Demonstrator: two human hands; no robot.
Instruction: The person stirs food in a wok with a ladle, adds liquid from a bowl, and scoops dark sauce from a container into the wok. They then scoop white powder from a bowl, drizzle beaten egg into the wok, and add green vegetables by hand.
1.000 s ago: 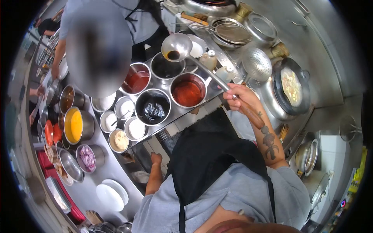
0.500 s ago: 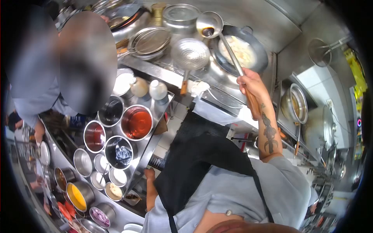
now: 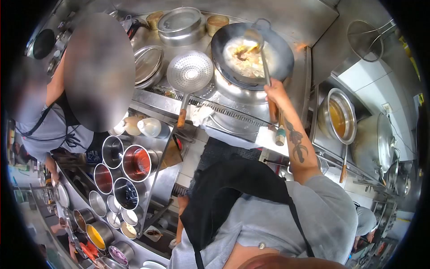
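The right hand (image 3: 275, 91) had its fingers curled around the ladle (image 3: 266, 66), whose long handle probably helped its bowl reach over the hot wok (image 3: 283, 54) safely, but I couldn't tell how the left hand's (image 3: 182, 202) fingers were.

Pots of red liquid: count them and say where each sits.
2: the first pot just below the bottles in the picture; the second pot to its lower left, beside a pot of dark liquid. More may be hidden from view.
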